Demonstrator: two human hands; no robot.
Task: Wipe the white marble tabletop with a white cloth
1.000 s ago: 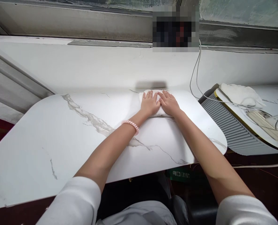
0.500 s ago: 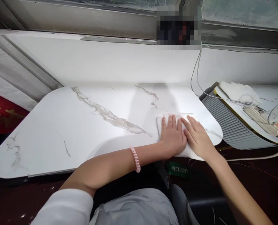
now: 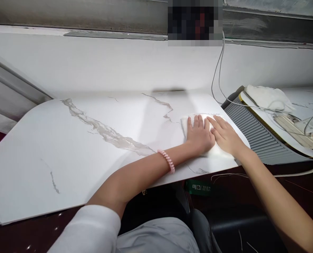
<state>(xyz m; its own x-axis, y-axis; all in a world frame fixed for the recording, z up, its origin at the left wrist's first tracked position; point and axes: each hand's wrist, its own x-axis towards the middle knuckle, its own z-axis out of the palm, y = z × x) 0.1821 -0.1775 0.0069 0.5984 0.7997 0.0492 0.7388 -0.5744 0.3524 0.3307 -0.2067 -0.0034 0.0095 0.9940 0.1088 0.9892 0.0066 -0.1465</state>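
A white cloth lies spread on the right end of the white marble-patterned tabletop. My left hand presses flat on the cloth with its fingers stretched out, and a pink coil band circles that wrist. Right beside it, my right hand also rests flat on the cloth, fingers extended and pointing away from me. The thumb sides of both hands meet near the cloth's middle. Much of the cloth is hidden under the palms.
To the right stands a second table with a ribbed grey side, bearing another white cloth and a power strip. Thin cables hang down the white wall. A green box sits below the table edge.
Both hands have pushed the cloth away from the table's front edge and slightly right. They stay flat on it. The camera view has also shifted.
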